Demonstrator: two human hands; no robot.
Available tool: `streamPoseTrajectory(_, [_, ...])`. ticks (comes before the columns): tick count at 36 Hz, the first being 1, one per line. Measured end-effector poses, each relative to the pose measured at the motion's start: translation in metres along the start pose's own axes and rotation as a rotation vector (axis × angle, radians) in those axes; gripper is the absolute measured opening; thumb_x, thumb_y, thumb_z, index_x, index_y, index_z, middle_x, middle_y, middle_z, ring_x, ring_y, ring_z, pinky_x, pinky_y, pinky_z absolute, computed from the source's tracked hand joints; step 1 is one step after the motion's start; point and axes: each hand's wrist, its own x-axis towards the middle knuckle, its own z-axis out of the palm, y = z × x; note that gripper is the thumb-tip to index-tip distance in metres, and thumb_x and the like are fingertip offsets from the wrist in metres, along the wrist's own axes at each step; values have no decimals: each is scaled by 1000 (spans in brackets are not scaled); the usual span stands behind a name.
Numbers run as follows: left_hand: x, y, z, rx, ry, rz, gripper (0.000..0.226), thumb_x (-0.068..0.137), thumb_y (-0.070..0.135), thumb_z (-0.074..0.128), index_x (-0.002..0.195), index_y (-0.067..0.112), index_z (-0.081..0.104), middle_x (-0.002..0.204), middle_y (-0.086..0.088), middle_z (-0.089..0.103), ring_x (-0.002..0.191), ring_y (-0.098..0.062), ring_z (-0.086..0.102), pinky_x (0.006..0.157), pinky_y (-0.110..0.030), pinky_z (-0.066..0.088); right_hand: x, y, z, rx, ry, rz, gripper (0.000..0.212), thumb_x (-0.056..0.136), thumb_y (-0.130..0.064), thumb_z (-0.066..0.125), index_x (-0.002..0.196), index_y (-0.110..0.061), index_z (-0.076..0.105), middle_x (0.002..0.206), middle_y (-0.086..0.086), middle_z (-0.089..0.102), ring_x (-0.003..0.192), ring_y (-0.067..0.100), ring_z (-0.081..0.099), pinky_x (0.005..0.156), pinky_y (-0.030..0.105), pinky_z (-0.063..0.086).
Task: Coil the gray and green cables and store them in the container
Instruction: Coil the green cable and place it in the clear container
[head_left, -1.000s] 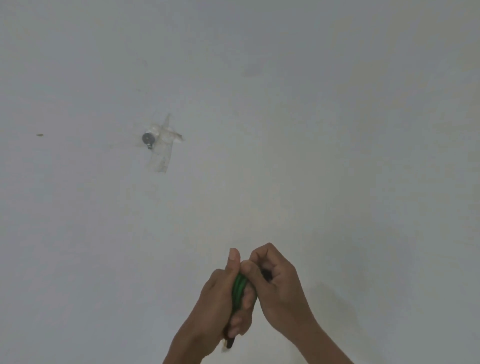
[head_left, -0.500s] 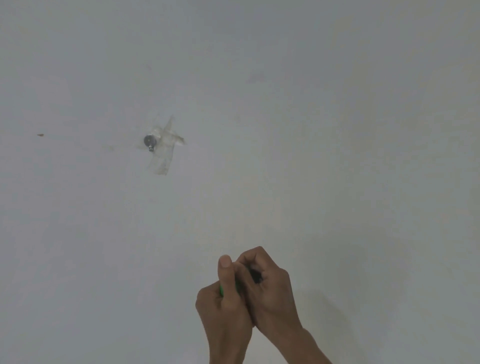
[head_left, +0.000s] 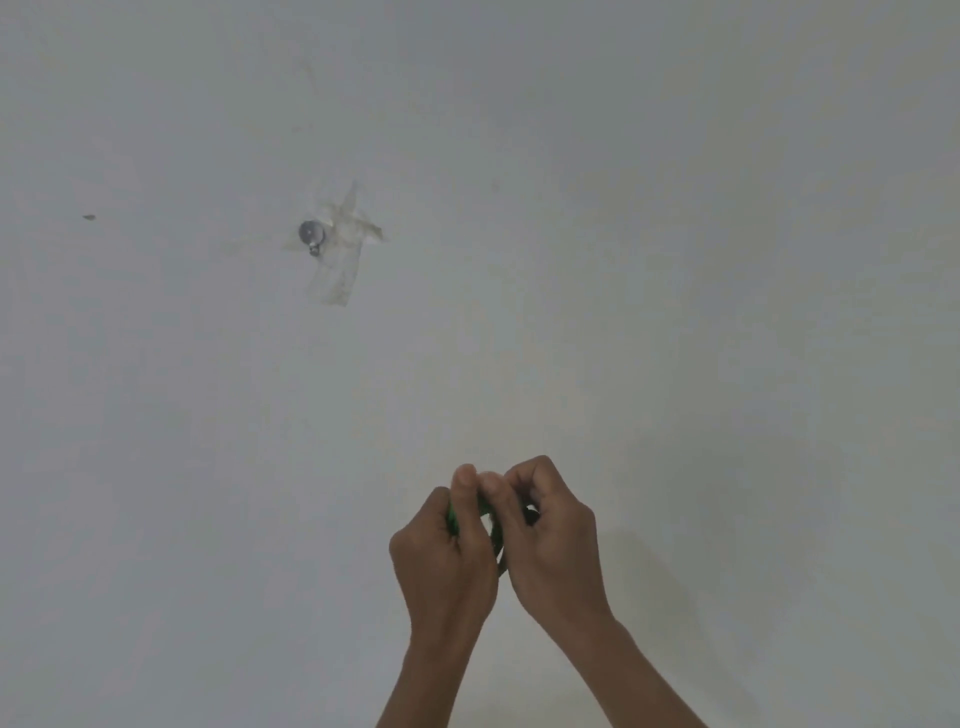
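A: Where are the hands at this moment?

B: Both are low in the view, about 6 o'clock from the centre, and they press close together. The left hand has its fingers curled, with the thumb standing up, and it grips the green cable. The right hand is also curled, and its fingers pinch the same cable from the other side.

A: How much of the cable can you see?

B: Only little. Some green strands show beside the left thumb and in the gap between the two hands. The rest is hidden inside the fingers, so I cannot tell how many loops there are. A small dark part shows at the right fingers; it is too small to say what it is.

A: And around the hands?

B: A plain white surface fills the view. At about 10 o'clock from the hands, well apart, a small round metal piece is stuck under crossed strips of clear tape. Far at 9 o'clock of the tape there is a tiny dark speck.
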Motion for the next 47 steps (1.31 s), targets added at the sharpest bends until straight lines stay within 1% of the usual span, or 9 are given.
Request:
streamPoseTrajectory(5, [11,-13,-4,141,124,-132,66,100,54,33,53,14,56,40,4,44,44,-12,47,52,-30,38,-6,-1,-6,-240,-105,-31,21,99,-23,53,102,-28,73,93,-13,59,91,1,57,73,7,43])
streamPoseTrajectory(10, [11,-19,-5,86,128,-241,65,102,51,36,58,14,66,43,0,51,50,-22,54,58,-36,48,-4,-4,-11,-105,-203,149,15,88,-21,70,99,-26,78,83,-11,75,79,0,68,68,9,50])
streamPoseTrajectory(16, [15,-13,-9,-41,55,-271,68,102,45,43,40,18,40,35,8,33,40,-18,35,50,-34,37,2,3,-13,163,-234,272,12,72,-15,86,82,-16,80,73,-3,77,70,6,72,63,11,48])
streamPoseTrajectory(21, [14,-13,-11,-82,33,-308,65,102,44,44,47,12,33,41,3,27,42,-18,29,49,-33,32,1,19,-9,-70,-127,160,28,67,-30,88,87,-29,68,84,-10,67,73,1,59,66,11,48])
streamPoseTrajectory(25, [12,-9,-9,-118,-15,-321,68,102,44,44,58,-5,35,46,-4,29,44,-19,31,50,-33,33,0,26,-3,-5,-400,187,18,88,-33,70,106,-28,67,92,-6,73,87,10,69,84,35,58])
streamPoseTrajectory(31, [10,-9,-6,-70,47,-298,65,101,46,45,47,13,31,40,5,26,42,-16,29,52,-33,34,-3,29,6,-144,-228,95,7,90,-30,68,95,-27,71,81,-8,72,75,12,69,71,35,58])
streamPoseTrajectory(38, [8,-10,-6,-72,19,-279,63,99,42,49,64,-10,51,42,3,29,43,-18,32,52,-38,39,-4,35,19,-206,-16,46,8,84,-20,72,88,-24,65,80,-11,66,71,9,64,65,33,57])
streamPoseTrajectory(43, [8,-13,-9,-51,-52,-255,61,98,47,52,66,-4,62,40,9,31,41,-12,35,50,-33,42,-5,36,19,-208,-30,26,32,86,-14,67,113,-30,61,84,-15,64,73,10,66,67,35,60])
streamPoseTrajectory(47, [9,-21,-14,-45,-66,-246,66,96,51,52,72,-10,57,49,-2,33,46,-15,35,47,-26,37,-3,38,13,-275,-149,-114,26,89,-18,66,113,-27,67,93,-17,71,81,5,68,74,26,57])
